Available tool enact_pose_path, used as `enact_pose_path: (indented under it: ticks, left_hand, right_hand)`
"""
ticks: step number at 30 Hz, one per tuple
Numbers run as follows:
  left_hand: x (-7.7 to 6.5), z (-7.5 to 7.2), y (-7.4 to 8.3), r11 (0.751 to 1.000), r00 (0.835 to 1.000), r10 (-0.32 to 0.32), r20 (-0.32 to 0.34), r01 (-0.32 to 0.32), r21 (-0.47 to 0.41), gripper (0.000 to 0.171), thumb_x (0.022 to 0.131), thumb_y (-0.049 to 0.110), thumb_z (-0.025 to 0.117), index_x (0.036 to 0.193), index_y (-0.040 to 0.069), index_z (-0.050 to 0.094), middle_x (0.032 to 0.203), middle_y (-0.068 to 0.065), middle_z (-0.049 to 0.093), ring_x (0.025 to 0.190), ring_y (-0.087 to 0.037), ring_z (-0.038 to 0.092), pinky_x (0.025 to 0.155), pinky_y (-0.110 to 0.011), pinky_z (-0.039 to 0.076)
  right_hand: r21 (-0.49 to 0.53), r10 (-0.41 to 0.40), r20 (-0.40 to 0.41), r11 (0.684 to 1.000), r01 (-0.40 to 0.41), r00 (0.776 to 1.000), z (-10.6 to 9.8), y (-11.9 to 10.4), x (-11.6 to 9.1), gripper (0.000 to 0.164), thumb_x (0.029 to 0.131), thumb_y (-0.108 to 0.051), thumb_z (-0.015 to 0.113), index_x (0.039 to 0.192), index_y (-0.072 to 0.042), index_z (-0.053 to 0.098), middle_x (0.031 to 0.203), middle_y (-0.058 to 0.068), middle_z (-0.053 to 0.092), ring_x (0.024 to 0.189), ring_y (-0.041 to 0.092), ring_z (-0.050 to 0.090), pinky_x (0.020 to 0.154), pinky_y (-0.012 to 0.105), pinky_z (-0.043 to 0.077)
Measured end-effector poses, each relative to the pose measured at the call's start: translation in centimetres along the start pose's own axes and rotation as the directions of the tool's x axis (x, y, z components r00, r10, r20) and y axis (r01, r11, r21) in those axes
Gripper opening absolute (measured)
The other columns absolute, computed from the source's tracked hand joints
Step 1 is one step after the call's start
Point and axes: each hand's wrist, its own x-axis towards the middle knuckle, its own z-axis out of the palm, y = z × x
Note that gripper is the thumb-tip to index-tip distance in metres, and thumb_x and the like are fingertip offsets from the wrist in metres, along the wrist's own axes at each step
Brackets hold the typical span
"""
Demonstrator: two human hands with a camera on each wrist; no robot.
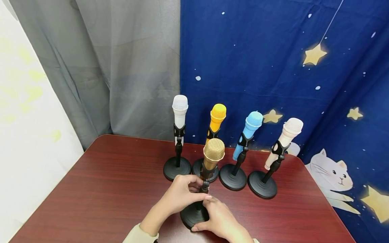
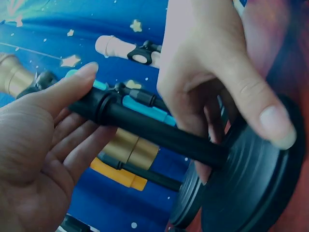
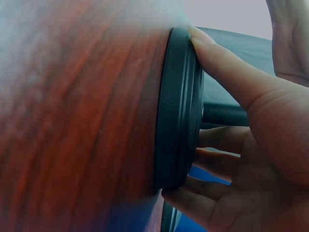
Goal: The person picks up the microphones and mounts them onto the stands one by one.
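A gold microphone (image 1: 214,151) tilts in the clip of a black desk microphone stand (image 1: 189,216) near the table's front. My left hand (image 1: 181,193) holds the upper part of the stand's post just below the clip, the thumb on one side and the fingers on the other in the left wrist view. My right hand (image 1: 221,217) grips the round base (image 3: 177,111) by its edge, its thumb and fingers spread across it. In the right wrist view the base appears flat against the tabletop.
Behind stand a white microphone (image 1: 180,113), a yellow one (image 1: 216,118), a blue one (image 1: 251,126) and a pale one (image 1: 287,135), each on a black stand. The reddish-brown table (image 1: 106,189) backs onto a grey curtain (image 1: 143,67) and a starry blue curtain (image 1: 258,60).
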Motion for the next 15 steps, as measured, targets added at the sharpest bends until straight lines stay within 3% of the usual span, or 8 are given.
enact_pose_path:
  ticks: [5, 9, 12, 15]
  left_hand:
    - [0.38, -0.39, -0.40, 0.999, 0.998, 0.005, 0.059, -0.003, -0.035, 0.023, 0.074, 0.017, 0.083, 0.090, 0.007, 0.070, 0.089, -0.006, 0.073, 0.080, -0.007, 0.069, 0.074, -0.021, 0.056]
    - [0.39, -0.41, -0.51, 1.000, 0.998, -0.003, 0.070, 0.005, -0.031, 0.023, 0.075, 0.018, 0.082, 0.092, 0.007, 0.070, 0.091, -0.006, 0.072, 0.082, -0.007, 0.068, 0.076, -0.022, 0.056]
    - [0.24, -0.59, -0.32, 0.998, 0.996, 0.006, 0.091, -0.012, 0.062, 0.025, 0.078, 0.026, 0.079, 0.098, 0.012, 0.071, 0.093, 0.001, 0.072, 0.084, -0.003, 0.067, 0.077, -0.023, 0.056]
    - [-0.15, -0.82, -0.26, 0.970, 0.989, 0.032, 0.143, -0.065, 0.235, 0.030, 0.079, 0.038, 0.077, 0.102, 0.021, 0.071, 0.094, 0.012, 0.070, 0.086, 0.002, 0.065, 0.079, -0.024, 0.055]
  right_hand:
    - [-0.006, -0.003, 0.009, 1.000, 0.003, 1.000, 0.08, 0.01, -0.02, 0.061, 0.062, -0.066, 0.076, 0.099, -0.019, 0.064, 0.118, 0.001, 0.063, 0.103, 0.017, 0.061, 0.078, 0.037, 0.052]
    - [-0.004, -0.001, 0.005, 1.000, 0.001, 1.000, 0.04, 0.06, -0.05, 0.058, 0.062, -0.066, 0.076, 0.096, -0.021, 0.064, 0.115, -0.001, 0.063, 0.100, 0.015, 0.061, 0.076, 0.036, 0.051]
    - [0.011, -0.007, 0.003, 1.000, 0.007, 1.000, -0.03, 0.09, -0.07, 0.064, 0.063, -0.066, 0.076, 0.107, -0.020, 0.065, 0.120, -0.001, 0.062, 0.104, 0.015, 0.061, 0.080, 0.036, 0.052]
    - [0.033, -0.017, 0.016, 0.999, 0.017, 1.000, -0.14, 0.22, -0.21, 0.077, 0.066, -0.065, 0.075, 0.127, -0.022, 0.059, 0.134, -0.001, 0.056, 0.116, 0.017, 0.058, 0.088, 0.038, 0.052]
